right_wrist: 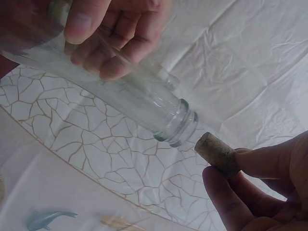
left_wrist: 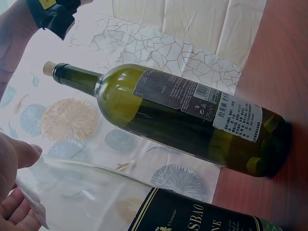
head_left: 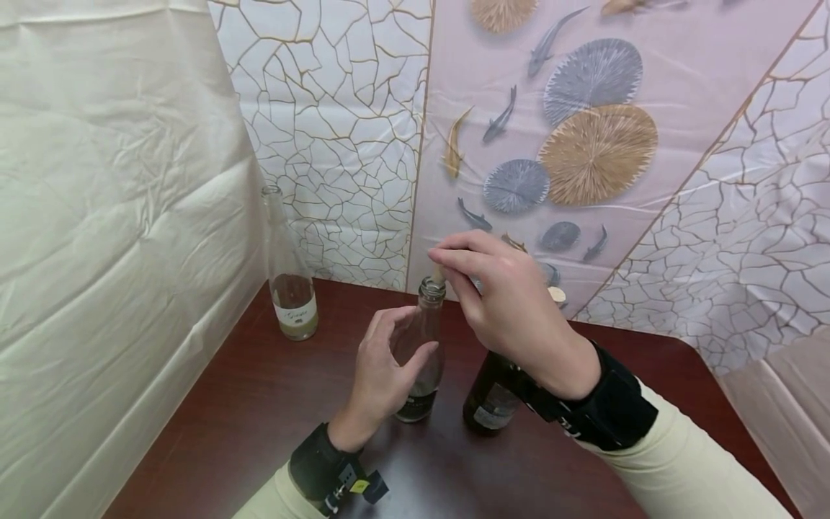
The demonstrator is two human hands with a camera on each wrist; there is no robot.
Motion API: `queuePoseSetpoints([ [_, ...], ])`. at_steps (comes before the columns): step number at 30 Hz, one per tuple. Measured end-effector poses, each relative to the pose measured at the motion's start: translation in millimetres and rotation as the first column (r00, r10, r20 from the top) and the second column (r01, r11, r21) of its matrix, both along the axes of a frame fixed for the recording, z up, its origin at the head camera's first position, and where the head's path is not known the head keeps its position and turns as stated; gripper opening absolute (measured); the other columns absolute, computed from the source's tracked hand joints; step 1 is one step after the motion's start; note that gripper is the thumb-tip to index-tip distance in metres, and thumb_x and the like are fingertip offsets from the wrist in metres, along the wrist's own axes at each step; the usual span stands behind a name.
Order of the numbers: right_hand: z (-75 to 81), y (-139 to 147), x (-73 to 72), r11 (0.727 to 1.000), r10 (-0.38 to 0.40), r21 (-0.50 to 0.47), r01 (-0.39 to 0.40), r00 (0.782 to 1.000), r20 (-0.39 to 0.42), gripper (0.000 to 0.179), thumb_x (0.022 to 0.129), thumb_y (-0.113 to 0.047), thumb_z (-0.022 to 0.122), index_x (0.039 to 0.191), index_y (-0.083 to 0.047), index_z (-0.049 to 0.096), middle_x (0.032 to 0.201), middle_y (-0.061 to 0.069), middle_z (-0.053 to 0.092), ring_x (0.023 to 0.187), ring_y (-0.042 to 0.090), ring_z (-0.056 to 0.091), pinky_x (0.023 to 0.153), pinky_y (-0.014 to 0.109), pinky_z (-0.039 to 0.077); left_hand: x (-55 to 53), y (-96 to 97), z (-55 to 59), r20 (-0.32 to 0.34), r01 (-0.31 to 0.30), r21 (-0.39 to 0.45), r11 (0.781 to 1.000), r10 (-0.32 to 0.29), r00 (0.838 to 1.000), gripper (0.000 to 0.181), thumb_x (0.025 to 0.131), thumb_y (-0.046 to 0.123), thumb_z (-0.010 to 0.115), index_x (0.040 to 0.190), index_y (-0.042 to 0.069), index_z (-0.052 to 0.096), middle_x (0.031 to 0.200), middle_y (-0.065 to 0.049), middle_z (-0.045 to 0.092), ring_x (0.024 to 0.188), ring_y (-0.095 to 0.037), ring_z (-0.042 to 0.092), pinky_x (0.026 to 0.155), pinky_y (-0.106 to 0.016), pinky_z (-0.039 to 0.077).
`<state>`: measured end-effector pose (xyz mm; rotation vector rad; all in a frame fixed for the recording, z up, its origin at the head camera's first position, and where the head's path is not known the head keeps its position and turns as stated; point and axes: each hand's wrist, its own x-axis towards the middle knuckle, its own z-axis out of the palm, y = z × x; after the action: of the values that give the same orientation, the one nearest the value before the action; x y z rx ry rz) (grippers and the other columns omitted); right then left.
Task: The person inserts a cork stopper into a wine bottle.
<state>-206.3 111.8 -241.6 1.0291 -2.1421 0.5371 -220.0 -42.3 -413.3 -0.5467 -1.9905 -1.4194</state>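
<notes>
The left hand (head_left: 384, 366) is curled round a clear glass bottle with a black label (head_left: 424, 382), its thumb on one side and fingers on the other. The right hand (head_left: 502, 295) pinches a small brown cylindrical cork (right_wrist: 216, 154) between thumb and fingers, just beside the bottle's open mouth and apart from it. A dark green glass wine bottle (left_wrist: 178, 118), closed with a pale cork (left_wrist: 49, 68), stands upright near it on the glossy red-brown surface (head_left: 259, 404); farther left and back stands a clear glass bottle with a white label (head_left: 289, 277)
</notes>
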Motion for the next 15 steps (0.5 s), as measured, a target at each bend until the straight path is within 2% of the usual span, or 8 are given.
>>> queuePoseSetpoints([
  [15, -6.5, -6.6, -9.7, 0.998, 0.019, 0.066, -0.022, 0.999, 0.05, 0.021, 0.089, -0.004, 0.067, 0.108, -0.004, 0.076, 0.106, 0.006, 0.071, 0.096, 0.018, 0.066, 0.082, 0.035, 0.055, -0.8, -2.0, -1.7, -0.019, -0.005, -0.026, 1.0, 0.005, 1.0, 0.049, 0.086, 0.024, 0.074, 0.13, 0.011, 0.055, 0.122, -0.007, 0.057, 0.113, -0.019, 0.058, 0.095, -0.036, 0.053],
])
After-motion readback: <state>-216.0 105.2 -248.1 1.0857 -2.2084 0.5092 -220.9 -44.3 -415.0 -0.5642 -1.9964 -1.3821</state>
